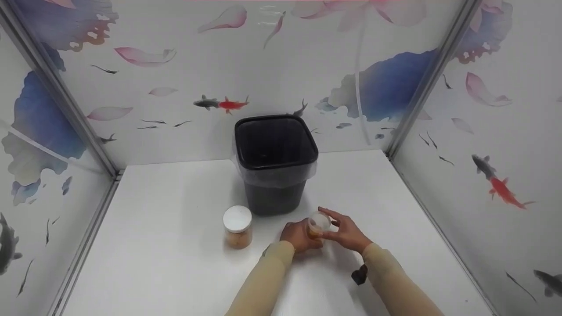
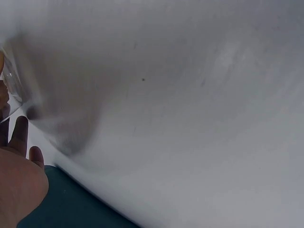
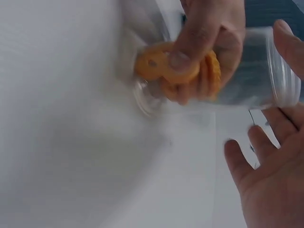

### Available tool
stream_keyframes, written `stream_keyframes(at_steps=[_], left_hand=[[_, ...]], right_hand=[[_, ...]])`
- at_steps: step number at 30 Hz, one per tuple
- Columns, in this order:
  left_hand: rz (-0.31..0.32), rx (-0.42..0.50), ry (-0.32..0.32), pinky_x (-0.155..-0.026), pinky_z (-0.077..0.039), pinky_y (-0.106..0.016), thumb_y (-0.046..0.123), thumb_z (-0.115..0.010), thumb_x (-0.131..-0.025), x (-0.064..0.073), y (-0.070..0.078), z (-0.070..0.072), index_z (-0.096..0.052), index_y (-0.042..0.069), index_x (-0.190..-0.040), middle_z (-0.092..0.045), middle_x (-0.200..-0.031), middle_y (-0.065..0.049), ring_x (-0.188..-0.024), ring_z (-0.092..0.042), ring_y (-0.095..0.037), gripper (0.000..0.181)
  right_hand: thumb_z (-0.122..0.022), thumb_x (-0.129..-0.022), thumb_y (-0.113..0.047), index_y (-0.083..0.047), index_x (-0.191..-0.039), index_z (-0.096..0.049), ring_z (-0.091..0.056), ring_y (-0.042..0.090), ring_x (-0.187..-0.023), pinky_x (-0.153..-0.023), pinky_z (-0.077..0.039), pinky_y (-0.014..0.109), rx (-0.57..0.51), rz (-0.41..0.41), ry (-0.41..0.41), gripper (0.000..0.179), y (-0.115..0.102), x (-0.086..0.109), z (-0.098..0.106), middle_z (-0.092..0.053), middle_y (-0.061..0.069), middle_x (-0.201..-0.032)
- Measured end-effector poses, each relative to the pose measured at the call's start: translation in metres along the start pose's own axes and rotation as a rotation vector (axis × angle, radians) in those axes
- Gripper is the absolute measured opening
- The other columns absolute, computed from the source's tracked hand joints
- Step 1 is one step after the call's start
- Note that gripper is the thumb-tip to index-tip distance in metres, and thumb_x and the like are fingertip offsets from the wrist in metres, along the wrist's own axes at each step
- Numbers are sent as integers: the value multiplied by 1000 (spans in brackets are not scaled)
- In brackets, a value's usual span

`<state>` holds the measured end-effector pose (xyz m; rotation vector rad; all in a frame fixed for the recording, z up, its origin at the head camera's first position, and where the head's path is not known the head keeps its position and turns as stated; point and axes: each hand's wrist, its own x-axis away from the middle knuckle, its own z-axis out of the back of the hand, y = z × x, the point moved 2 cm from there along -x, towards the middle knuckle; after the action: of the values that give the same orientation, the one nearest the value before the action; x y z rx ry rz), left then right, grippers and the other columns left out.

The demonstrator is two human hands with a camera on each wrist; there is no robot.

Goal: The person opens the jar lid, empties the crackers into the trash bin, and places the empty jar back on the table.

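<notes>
A clear jar (image 1: pixel 318 220) is held just in front of the black bin (image 1: pixel 275 195), toward its right side, with orange, ridged pieces (image 3: pixel 159 71) showing at its lower end. The left hand (image 1: pixel 300 238) has its grip wrapped round the jar's lower part; the right hand (image 1: pixel 349 232) pinches the rim between thumb and forefinger — its other fingers are spread. Near the bin's front left corner, apart from both hands, a second jar (image 1: pixel 238 228) stands upright with a white lid (image 1: pixel 237 217) on and tan-orange contents. A translucent liner (image 1: pixel 281 177) is folded over the bin's rim. In front of the bin and farther right, a small dark object (image 1: pixel 359 275) sits beside a cream sleeve (image 1: pixel 397 281). All this is on or above a white table (image 1: pixel 167 237) — behind the bin rises a wall (image 1: pixel 272 79) printed with petals and fish.
</notes>
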<state>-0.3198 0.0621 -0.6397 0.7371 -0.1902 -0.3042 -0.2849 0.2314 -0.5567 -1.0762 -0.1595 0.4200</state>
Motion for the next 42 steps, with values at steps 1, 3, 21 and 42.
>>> stream_keyframes(at_steps=[1,3,21,42], left_hand=[[0,3,0,-98,-44,-36,46,-90,-69,0,0,0,-61,20,-123,-65,-108,14,-104,-56,-14,67],[-1,14,0,-98,-44,-37,46,-90,-68,0,0,-1,-61,19,-124,-65,-108,14,-104,-55,-15,68],[-8,18,12,-96,-44,-37,48,-88,-69,0,-2,-2,-62,22,-121,-64,-102,18,-101,-54,-14,64],[-10,41,3,-100,-43,-38,44,-90,-68,-2,-4,0,-62,20,-126,-66,-109,15,-106,-56,-14,69]], right_hand=[[-78,-85,-5,-2,-146,-47,-36,39,-140,-107,-27,65,-5,11,-31,68,0,-2,3,-42,21,-151],[-77,-85,-2,-2,-145,-47,-35,40,-140,-106,-26,67,-8,27,-85,67,0,-5,8,-42,21,-150],[-82,-83,-9,-2,-143,-50,-41,37,-137,-107,-31,63,20,-12,140,69,-3,8,-10,-48,21,-146],[-79,-85,-13,-3,-147,-45,-37,40,-139,-107,-28,65,47,8,-26,71,-6,0,3,-42,22,-150]])
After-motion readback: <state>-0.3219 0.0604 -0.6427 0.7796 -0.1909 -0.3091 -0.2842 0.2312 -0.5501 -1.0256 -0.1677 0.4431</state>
